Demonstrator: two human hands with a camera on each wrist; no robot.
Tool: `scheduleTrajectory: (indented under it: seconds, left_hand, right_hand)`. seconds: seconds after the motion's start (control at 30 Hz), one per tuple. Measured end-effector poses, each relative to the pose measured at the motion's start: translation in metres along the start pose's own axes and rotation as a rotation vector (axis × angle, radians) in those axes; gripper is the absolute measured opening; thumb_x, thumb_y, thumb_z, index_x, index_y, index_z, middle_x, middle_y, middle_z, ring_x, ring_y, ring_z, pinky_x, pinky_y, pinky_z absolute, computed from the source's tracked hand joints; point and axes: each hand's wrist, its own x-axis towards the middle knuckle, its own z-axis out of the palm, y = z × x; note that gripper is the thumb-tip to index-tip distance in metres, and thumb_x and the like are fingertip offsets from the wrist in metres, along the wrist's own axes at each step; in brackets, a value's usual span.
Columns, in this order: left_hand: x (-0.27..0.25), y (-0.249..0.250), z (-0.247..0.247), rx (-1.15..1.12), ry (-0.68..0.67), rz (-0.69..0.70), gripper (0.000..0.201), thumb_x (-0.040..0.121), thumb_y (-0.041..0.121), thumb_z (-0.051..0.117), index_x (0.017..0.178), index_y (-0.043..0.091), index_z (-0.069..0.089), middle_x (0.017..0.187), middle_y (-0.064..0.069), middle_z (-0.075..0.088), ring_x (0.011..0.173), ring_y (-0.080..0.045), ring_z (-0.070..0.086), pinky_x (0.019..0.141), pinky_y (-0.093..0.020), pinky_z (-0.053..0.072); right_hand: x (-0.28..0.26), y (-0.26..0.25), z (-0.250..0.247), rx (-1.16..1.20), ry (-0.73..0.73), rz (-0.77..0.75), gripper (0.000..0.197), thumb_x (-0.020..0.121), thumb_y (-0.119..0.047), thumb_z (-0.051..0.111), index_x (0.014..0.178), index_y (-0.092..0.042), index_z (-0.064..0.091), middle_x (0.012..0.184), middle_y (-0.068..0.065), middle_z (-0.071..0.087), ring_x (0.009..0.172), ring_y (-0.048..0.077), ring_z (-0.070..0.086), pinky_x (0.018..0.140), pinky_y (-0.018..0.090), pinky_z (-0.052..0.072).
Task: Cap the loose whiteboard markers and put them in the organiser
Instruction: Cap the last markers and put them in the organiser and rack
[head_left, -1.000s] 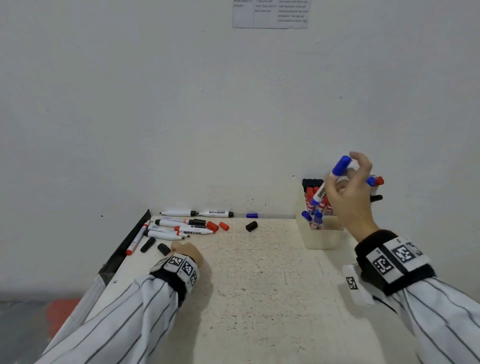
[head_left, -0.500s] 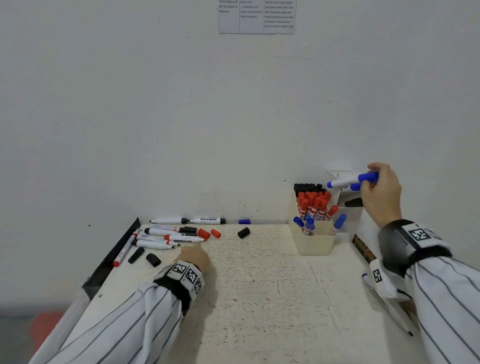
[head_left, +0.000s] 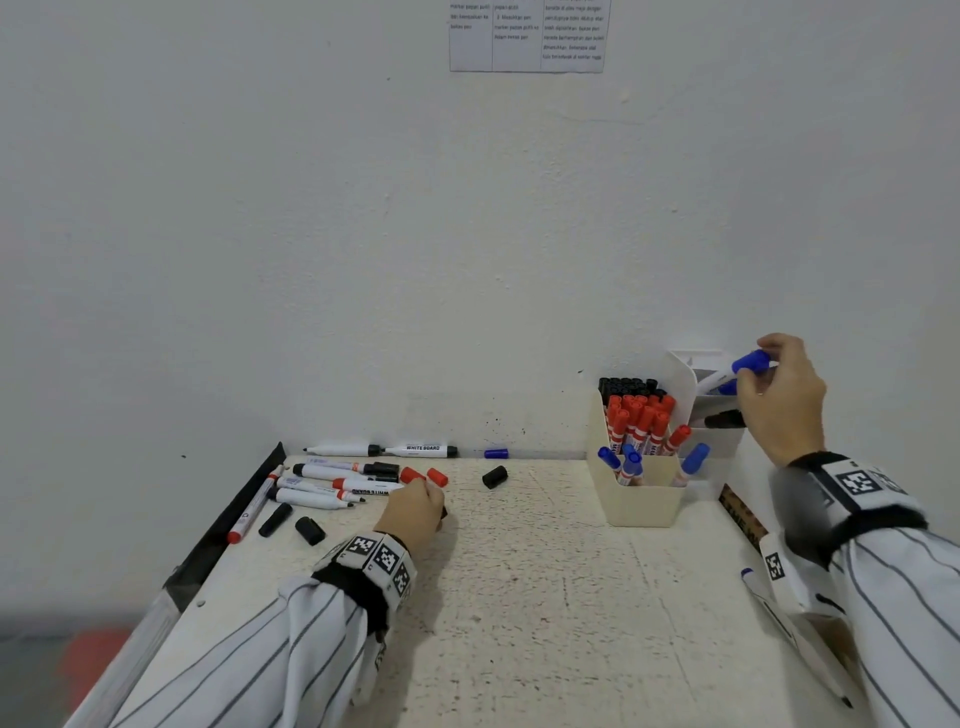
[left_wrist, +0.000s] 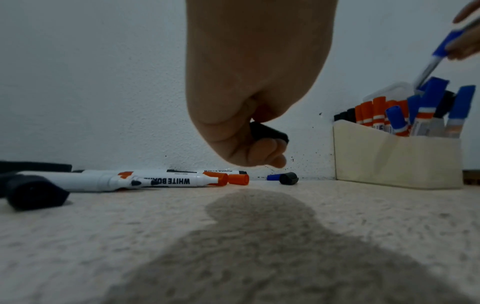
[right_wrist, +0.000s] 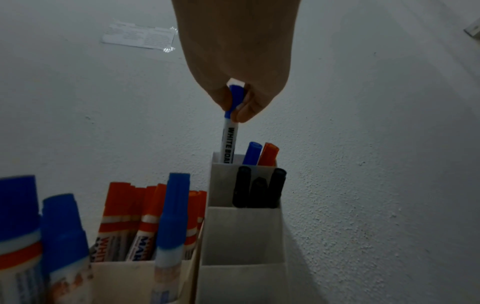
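The right hand (head_left: 784, 400) pinches a blue-capped marker (right_wrist: 230, 131) by its cap, the barrel's lower end dipping into the back compartment of the white organiser (right_wrist: 244, 232) against the wall. The left hand (head_left: 413, 512) hovers low over the table (head_left: 545, 597), fingers curled round a black cap (left_wrist: 267, 131). Beside it lie loose markers (head_left: 332, 480) and red caps (head_left: 437, 477).

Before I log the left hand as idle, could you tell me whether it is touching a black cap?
Touching. The left wrist view shows the left hand with its fingers curled round a black cap, holding it above the table.
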Motion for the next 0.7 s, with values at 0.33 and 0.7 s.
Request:
scheduleTrajectory:
  seconds: [0.33, 0.7]
  left_hand:
    - [0.000, -0.010, -0.005, -0.163, -0.042, -0.050, 0.038, 0.101, 0.023, 0.024, 0.067, 0.018, 0.042, 0.066, -0.003, 0.049, 0.052, -0.012, 0.040, 0.049, -0.024, 0.032]
    - [0.009, -0.025, 0.002, -0.014, -0.055, -0.086, 0.017, 0.097, 0.021, 0.039, 0.092, 0.009, 0.051, 0.094, -0.008, 0.053, 0.088, -0.021, 0.048, 0.076, -0.026, 0.035]
  right_hand:
    - [-0.004, 0.012, 0.027, -0.471, -0.119, 0.051, 0.020, 0.091, -0.018, 0.056, 0.107, -0.011, 0.064, 0.095, 0.019, 0.066, 0.097, 0.037, 0.048, 0.083, 0.043, 0.033]
    - [-0.013, 0.012, 0.018, -0.479, -0.191, 0.007, 0.031, 0.087, -0.003, 0.047, 0.114, -0.008, 0.060, 0.114, 0.015, 0.062, 0.096, 0.036, 0.046, 0.080, 0.042, 0.036]
